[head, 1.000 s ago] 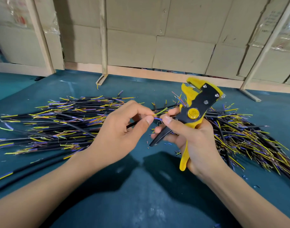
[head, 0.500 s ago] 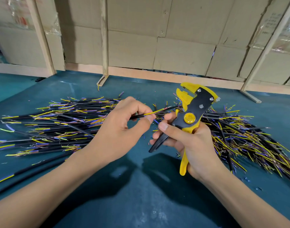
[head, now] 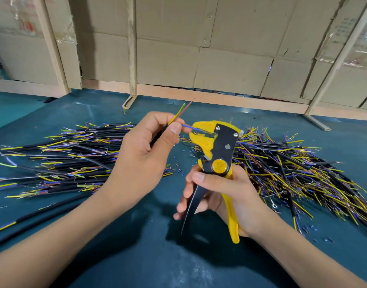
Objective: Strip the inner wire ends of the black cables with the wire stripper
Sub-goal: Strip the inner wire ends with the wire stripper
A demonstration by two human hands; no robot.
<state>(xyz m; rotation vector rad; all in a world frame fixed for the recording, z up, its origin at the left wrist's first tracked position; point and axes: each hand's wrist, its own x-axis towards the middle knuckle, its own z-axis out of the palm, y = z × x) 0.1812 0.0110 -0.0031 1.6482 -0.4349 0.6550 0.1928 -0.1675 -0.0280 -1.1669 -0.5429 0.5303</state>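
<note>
- Teal work surface (head: 136, 256) spreads under both forearms & out to a low wood rail beyond the hands.
- Cardboard boxes (head: 230, 65) w/ upright wood battens form the backdrop, well beyond the hands.
- Pile of black cables (head: 70, 161) lies on the surface left of & beyond the left hand; coloured inner wires (yellow, blue, brownish) fan out of the ends. Some ends show bare strands, hard to tell how many.
- Second pile (head: 292, 169) lies right of & beyond the right hand, a denser tangle w/ yellow & purple-blue wire ends, partly blurred.
- Two loose black cables (head: 45, 213) run along the surface beside the left forearm.
- Left hand (head: 141, 156) is raised above the surface, curled narrow, thumb & forefinger pinched on one black cable (head: 158, 135) just below its wire ends.
- Right hand (head: 226, 196) is wrapped round the wire stripper (head: 218, 163), near the left hand, lower & to its right. Thumb lies across the front near the round yellow pivot; fingers curl on the black handle, yellow handle sits against the palm. Handles are spread apart.
- Stripper head points up & toward the left hand, jaws parted.
- Blue wire (head: 189, 127) runs from the left thumb tip sideways into the stripper's yellow jaws; tip sits between them.
- Yellow-green wire (head: 177, 114) & a brownish wire (head: 185, 108) angle up, away from the left fingers, clear of the tool.
- Tiny blue insulation bits (head: 179, 170) are scattered on the surface between & right of the hands.
</note>
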